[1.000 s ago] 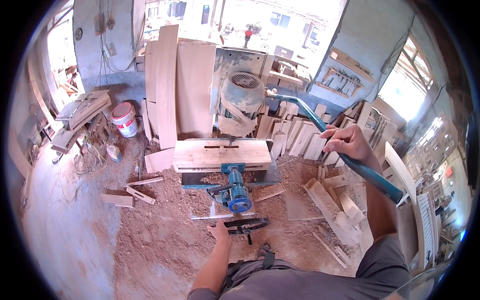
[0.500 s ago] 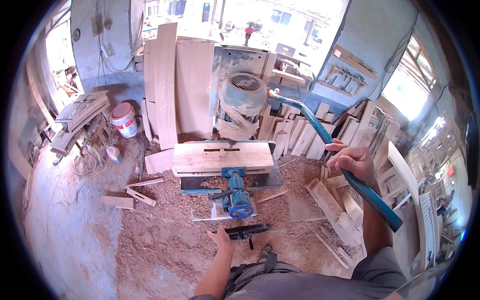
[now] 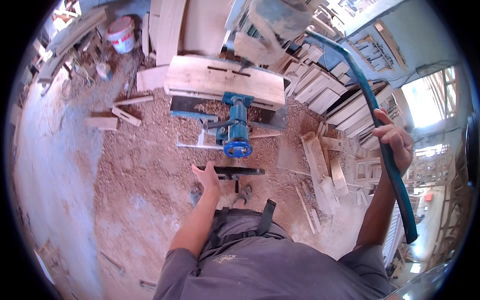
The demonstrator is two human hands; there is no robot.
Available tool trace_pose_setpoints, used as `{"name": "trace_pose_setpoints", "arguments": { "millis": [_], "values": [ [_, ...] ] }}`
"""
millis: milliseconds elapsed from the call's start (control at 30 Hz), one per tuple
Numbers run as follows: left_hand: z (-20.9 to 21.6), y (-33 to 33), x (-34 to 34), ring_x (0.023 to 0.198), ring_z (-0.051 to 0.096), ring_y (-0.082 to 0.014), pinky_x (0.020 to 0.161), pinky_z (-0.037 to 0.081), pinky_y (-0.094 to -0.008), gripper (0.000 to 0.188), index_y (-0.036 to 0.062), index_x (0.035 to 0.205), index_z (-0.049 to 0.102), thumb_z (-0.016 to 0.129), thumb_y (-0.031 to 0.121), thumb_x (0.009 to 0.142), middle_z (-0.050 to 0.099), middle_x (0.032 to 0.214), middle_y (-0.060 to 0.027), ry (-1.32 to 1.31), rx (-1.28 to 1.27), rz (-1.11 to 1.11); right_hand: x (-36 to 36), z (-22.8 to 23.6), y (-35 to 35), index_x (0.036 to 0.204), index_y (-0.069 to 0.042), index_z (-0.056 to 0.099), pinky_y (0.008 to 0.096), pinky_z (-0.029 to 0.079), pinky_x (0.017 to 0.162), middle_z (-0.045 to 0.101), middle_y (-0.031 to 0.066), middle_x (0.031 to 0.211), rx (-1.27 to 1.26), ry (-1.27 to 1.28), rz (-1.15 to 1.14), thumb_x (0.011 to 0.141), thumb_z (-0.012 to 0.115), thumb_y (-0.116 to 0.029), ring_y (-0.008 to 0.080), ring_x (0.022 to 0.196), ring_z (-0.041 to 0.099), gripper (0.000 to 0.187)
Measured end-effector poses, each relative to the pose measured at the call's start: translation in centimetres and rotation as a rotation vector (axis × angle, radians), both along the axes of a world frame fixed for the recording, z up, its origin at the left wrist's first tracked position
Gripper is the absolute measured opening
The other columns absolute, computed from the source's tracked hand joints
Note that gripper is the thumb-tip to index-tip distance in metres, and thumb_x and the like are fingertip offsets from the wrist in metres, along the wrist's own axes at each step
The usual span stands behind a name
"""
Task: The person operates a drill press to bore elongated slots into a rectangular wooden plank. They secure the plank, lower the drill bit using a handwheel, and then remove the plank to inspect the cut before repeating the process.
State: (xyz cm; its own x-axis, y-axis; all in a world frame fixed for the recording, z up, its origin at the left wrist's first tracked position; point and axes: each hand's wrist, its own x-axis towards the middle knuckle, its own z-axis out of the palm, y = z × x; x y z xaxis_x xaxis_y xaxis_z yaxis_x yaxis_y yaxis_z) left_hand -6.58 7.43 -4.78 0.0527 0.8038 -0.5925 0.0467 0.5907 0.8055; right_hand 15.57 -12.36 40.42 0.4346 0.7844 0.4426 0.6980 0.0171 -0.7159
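Note:
My right hand (image 3: pixel 395 145) is closed around a long teal lever (image 3: pixel 369 95), which runs from beside a dusty motor (image 3: pixel 272 27) down toward my right side. With my left hand (image 3: pixel 206 175) I grip the left rim of a black handwheel (image 3: pixel 242 171) in front of my body. Beyond it, a pale wooden block (image 3: pixel 200 80) with two narrow slots in its top lies on the machine table. A teal screw clamp (image 3: pixel 238 117) with a blue handwheel (image 3: pixel 238 149) presses against the block's near face. Above the right slot hangs a drill bit (image 3: pixel 245 65), its tip hard to make out.
Wood chips (image 3: pixel 145 165) cover the floor around my feet. Offcuts (image 3: pixel 320 165) lie on the right, and stacked boards (image 3: pixel 325 90) lean behind them. Small wood pieces (image 3: pixel 102 122) and a white bucket (image 3: pixel 121 37) are on the left. Tall boards (image 3: pixel 170 30) stand behind the block.
The view has tipped downward, so the machine sits higher in the picture. My right hand and the lever are farther right, and the bit sits farther right over the slots. Both grips continue.

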Motion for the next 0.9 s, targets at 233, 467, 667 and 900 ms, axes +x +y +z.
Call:
{"name": "trace_pose_setpoints", "arguments": {
  "millis": [233,467,667,900],
  "values": [
    [1.1,0.1,-0.9,0.126,0.042,-0.0273,0.107,0.033,-0.0357,0.089,-0.0021,0.151,0.019,0.069,0.023,0.081,0.037,0.144,-0.0202,-0.009,-0.021,0.003,2.0,-1.5,-1.2,0.071,-0.003,0.06,0.0588,0.01,0.119,0.067,0.021,0.082,0.208,0.195,0.041,0.096,0.053,-0.02,0.0418,0.121,0.055,0.031],
    [1.2,-1.2,-1.3,0.135,0.031,-0.0341,0.113,0.026,-0.0429,0.094,-0.0066,0.15,0.014,0.07,0.035,0.087,0.028,0.146,-0.0269,-0.156,-0.022,-0.032,0.1,-1.0,-0.7,0.067,-0.004,0.054,0.0527,0.01,0.122,0.062,0.0177,0.074,0.363,0.393,0.036,0.099,0.05,-0.015,0.0399,0.124,0.054,0.034],
    [2.1,-0.1,-2.8,0.113,0.048,-0.024,0.103,0.036,-0.0396,0.089,-0.0034,0.15,0.011,0.069,0.028,0.089,0.032,0.138,-0.0212,-0.306,-0.176,-0.049,-0.8,-1.4,0.9,0.063,-0.002,0.055,0.0482,0.02,0.123,0.061,0.0129,0.068,0.481,0.613,-0.005,0.095,0.055,-0.01,0.0357,0.121,0.056,0.033],
    [1.1,-0.8,-2.7,0.108,0.05,-0.0243,0.095,0.043,-0.0355,0.084,-0.0035,0.148,0.015,0.068,0.018,0.087,0.038,0.128,-0.02,-0.046,0.058,-0.146,0.3,-1.3,-0.9,0.062,0.0,0.055,0.0473,0.027,0.119,0.053,0.0088,0.059,0.644,0.695,-0.043,0.094,0.052,-0.006,0.0344,0.11,0.06,0.032]
  ]
}}
